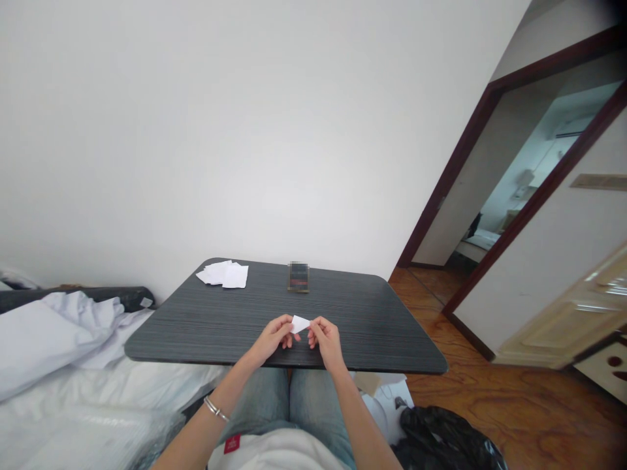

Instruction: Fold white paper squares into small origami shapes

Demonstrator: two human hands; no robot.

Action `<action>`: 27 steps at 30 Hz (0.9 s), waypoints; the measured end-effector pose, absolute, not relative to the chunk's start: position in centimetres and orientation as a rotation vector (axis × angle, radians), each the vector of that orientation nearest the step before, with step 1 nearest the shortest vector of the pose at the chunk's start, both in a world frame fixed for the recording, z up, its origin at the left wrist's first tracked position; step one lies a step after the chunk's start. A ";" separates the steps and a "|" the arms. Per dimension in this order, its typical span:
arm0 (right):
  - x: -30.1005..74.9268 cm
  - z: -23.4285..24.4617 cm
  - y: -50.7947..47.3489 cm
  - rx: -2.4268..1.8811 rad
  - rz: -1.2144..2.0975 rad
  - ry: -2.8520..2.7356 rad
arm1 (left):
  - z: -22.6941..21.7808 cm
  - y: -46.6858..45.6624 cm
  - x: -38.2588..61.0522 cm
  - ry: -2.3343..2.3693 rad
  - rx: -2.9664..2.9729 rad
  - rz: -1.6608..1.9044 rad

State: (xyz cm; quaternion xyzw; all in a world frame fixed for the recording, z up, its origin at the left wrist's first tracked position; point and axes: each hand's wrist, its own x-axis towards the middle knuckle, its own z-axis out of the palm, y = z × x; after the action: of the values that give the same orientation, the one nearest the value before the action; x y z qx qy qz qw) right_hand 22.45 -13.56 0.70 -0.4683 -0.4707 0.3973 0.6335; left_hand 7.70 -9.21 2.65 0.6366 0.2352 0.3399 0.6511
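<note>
Paper (pixel 300 324), a small white piece, is pinched between your hands: your left grip (pixel 272 338) and right grip (pixel 326 341) are both closed on it from either side, just above the near edge of the dark wood-grain counter (pixel 343 320). Toward the far left corner lies a loose pile of white sheets (pixel 223 275); near the middle of the far edge stands a dark packet (pixel 298 277), its label blurred. White bedding (pixel 59 339) lies beyond the counter's left edge, and a black plastic bag (pixel 441 444) sits past its near right corner.
</note>
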 end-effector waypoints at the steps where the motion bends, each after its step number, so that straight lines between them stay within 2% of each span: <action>1: 22.5 0.6 -13.5 -1.070 0.916 -1.069 | 2.7 -9.2 7.7 0.542 1.441 0.818; 5: 22.4 0.5 -13.4 -1.075 0.943 -1.073 | 2.6 -9.2 7.6 0.515 1.511 0.911; 12: 22.2 0.6 -13.4 -1.079 0.960 -1.094 | 1.7 -9.0 7.4 0.549 1.581 0.802; 27: 21.7 0.8 -13.3 -0.985 1.024 -1.216 | 1.9 -8.7 7.3 0.578 1.574 0.812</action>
State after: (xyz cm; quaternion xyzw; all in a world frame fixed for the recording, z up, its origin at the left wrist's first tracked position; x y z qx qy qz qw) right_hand 21.67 -13.30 0.83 -0.4239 -0.5232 0.4407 0.5936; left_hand 7.34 -8.74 1.87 0.6780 0.2492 0.3499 0.5965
